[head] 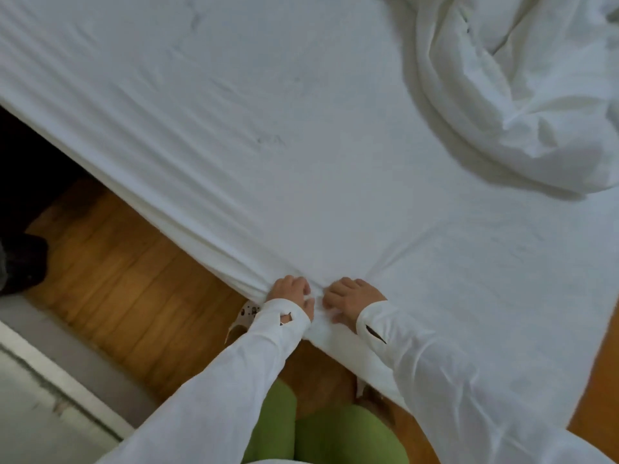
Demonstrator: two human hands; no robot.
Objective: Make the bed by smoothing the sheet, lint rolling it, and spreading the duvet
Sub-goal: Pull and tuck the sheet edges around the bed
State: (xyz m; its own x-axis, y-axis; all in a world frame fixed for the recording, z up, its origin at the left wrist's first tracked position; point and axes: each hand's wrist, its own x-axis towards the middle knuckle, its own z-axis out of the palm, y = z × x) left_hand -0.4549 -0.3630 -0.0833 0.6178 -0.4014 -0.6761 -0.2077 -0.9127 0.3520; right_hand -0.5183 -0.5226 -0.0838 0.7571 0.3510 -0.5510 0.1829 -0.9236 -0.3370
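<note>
Your left hand [290,293] and right hand [348,303] both pinched the sheet [268,128] at the bed's corner, likely to draw out its creases. The duvet [522,82] lay bunched well apart, clear of the sheet

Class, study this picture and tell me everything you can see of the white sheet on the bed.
The sheet is plain white cloth, stretched over the mattress. Long creases run along its left edge and fan out from the near corner, where the left hand and right hand each hold a grip on bunched cloth. The middle lies fairly flat with faint wrinkles. A crumpled white duvet rests on its far right part.
</note>
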